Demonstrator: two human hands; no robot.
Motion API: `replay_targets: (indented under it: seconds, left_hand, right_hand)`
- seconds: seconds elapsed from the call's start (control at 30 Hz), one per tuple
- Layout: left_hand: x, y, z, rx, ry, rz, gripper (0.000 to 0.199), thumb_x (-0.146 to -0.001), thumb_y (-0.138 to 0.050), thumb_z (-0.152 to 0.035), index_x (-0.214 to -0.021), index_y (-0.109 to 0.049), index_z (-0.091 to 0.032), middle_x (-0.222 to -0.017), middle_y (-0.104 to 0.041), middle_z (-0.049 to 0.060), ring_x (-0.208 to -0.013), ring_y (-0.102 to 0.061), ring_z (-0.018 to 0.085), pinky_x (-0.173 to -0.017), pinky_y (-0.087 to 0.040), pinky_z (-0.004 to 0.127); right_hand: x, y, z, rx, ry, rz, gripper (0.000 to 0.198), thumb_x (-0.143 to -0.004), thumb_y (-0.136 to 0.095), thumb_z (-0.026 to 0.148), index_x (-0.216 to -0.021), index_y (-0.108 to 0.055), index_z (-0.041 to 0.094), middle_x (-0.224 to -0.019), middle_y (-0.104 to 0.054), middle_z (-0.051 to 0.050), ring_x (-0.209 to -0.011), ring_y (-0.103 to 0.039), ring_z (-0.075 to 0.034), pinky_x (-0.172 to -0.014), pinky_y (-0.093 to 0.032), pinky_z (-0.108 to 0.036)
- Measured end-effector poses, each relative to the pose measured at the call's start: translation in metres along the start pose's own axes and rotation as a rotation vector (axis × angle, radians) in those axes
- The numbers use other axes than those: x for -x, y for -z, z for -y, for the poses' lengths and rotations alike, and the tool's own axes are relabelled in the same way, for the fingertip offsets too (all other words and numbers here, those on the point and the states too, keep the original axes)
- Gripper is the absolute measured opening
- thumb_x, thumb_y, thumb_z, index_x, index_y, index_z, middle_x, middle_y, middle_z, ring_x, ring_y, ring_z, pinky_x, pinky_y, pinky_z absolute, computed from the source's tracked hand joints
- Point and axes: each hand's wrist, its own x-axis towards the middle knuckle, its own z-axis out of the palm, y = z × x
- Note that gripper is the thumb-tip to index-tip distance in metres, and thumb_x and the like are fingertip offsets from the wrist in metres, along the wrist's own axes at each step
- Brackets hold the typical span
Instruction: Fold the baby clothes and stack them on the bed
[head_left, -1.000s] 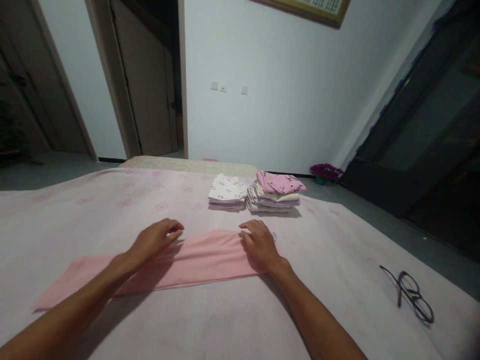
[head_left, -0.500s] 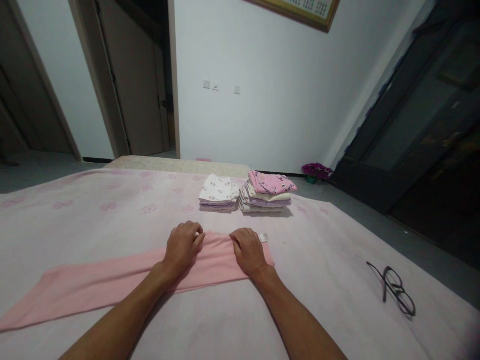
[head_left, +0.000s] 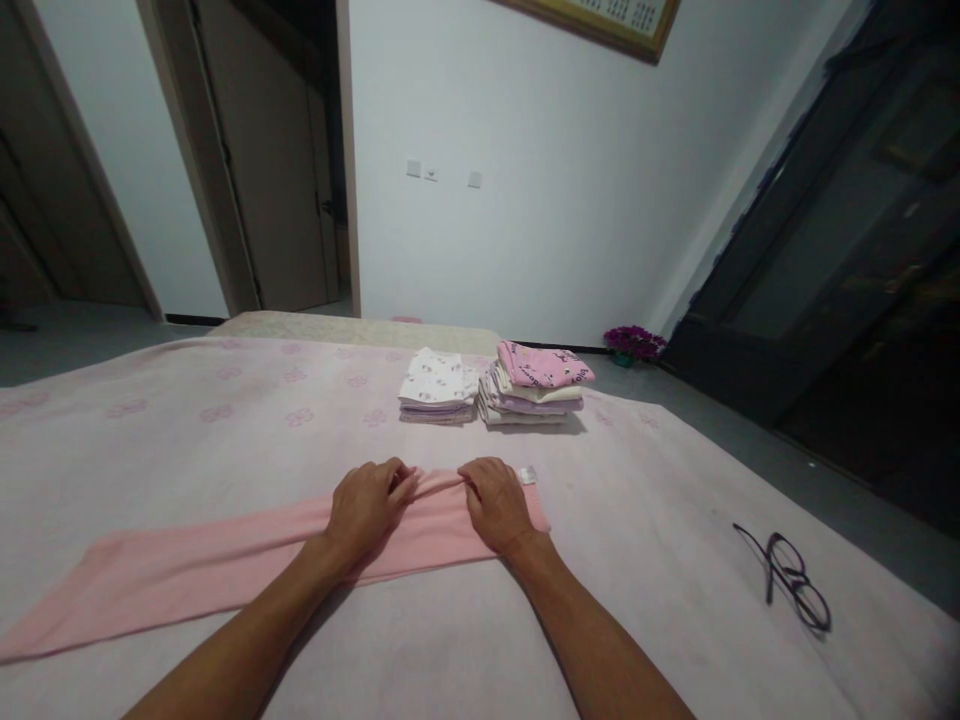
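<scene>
Long pink trousers (head_left: 202, 560), folded lengthwise, lie across the bed with the narrow end at the left and a white label at the right end. My left hand (head_left: 371, 505) pinches their far edge near the middle, and a small fold rises there. On the same edge, further right, my right hand (head_left: 496, 500) has its fingers closed on the cloth beside the label. Beyond my hands sit two piles of folded clothes: a low one with a white printed garment (head_left: 439, 378) on top, and a taller one topped by a pink printed garment (head_left: 544, 365).
Black-framed glasses (head_left: 799, 585) lie on the bed at the right. The pale pink flowered bedsheet (head_left: 247, 440) covers the bed. Behind it are a white wall (head_left: 525, 240), a door (head_left: 262, 160) and purple flowers (head_left: 634, 342) on the floor.
My left hand has shifted slightly toward me and to the right, pulling the far edge of the pink trousers a little. My right hand has hardly moved.
</scene>
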Motion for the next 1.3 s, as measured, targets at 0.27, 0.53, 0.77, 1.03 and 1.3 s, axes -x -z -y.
replay_targets:
  seconds: [0.27, 0.53, 0.77, 1.03, 1.3]
  left_hand:
    - [-0.025, -0.006, -0.008, 0.086, 0.051, 0.152, 0.043, -0.093, -0.043, -0.049, -0.075, -0.072, -0.024, -0.083, -0.076, 0.005, -0.078, -0.066, 0.019, -0.064, -0.034, 0.027]
    - [-0.048, -0.022, 0.004, 0.093, 0.217, 0.132, 0.045, -0.095, -0.036, -0.046, -0.094, -0.075, -0.024, -0.098, -0.078, 0.006, -0.082, -0.07, 0.02, -0.062, -0.038, 0.026]
    - [-0.05, -0.026, 0.007, -0.07, 0.136, 0.022, 0.041, -0.097, -0.036, -0.042, -0.095, -0.071, -0.021, -0.101, -0.076, 0.012, -0.097, -0.067, 0.027, -0.083, -0.039, 0.037]
    - [-0.052, -0.022, 0.001, -0.162, -0.059, -0.058, 0.029, -0.096, -0.042, -0.028, -0.109, -0.065, -0.015, -0.105, -0.068, 0.018, -0.102, -0.06, 0.031, -0.092, -0.036, 0.047]
    - [-0.002, 0.002, 0.009, 0.079, -0.479, -0.008, 0.021, -0.098, -0.046, -0.029, -0.098, -0.066, -0.022, -0.101, -0.065, 0.007, -0.09, -0.059, 0.018, -0.081, -0.045, 0.03]
  right_hand:
    - [-0.001, 0.001, 0.002, -0.014, 0.005, 0.015, 0.026, -0.084, -0.053, 0.008, -0.103, -0.066, 0.021, -0.105, -0.067, -0.007, -0.103, -0.056, -0.023, -0.095, -0.042, -0.036]
    - [0.001, 0.004, 0.001, 0.229, -0.117, 0.112, 0.039, -0.094, -0.047, 0.026, -0.131, -0.058, 0.019, -0.131, -0.062, -0.011, -0.126, -0.048, -0.027, -0.115, -0.023, -0.045]
    - [0.004, 0.009, -0.01, 0.349, -0.25, 0.282, 0.063, -0.1, -0.033, 0.053, -0.148, -0.044, 0.015, -0.152, -0.044, -0.016, -0.144, -0.03, -0.034, -0.118, -0.007, -0.055]
    - [0.004, 0.009, -0.011, 0.351, -0.257, 0.296, 0.063, -0.1, -0.03, 0.054, -0.149, -0.042, 0.016, -0.155, -0.04, -0.016, -0.146, -0.027, -0.032, -0.118, -0.006, -0.055]
    - [0.004, 0.01, -0.007, 0.364, -0.17, 0.206, 0.058, -0.099, -0.041, 0.047, -0.149, -0.042, 0.018, -0.156, -0.038, -0.012, -0.148, -0.022, -0.03, -0.119, -0.003, -0.053]
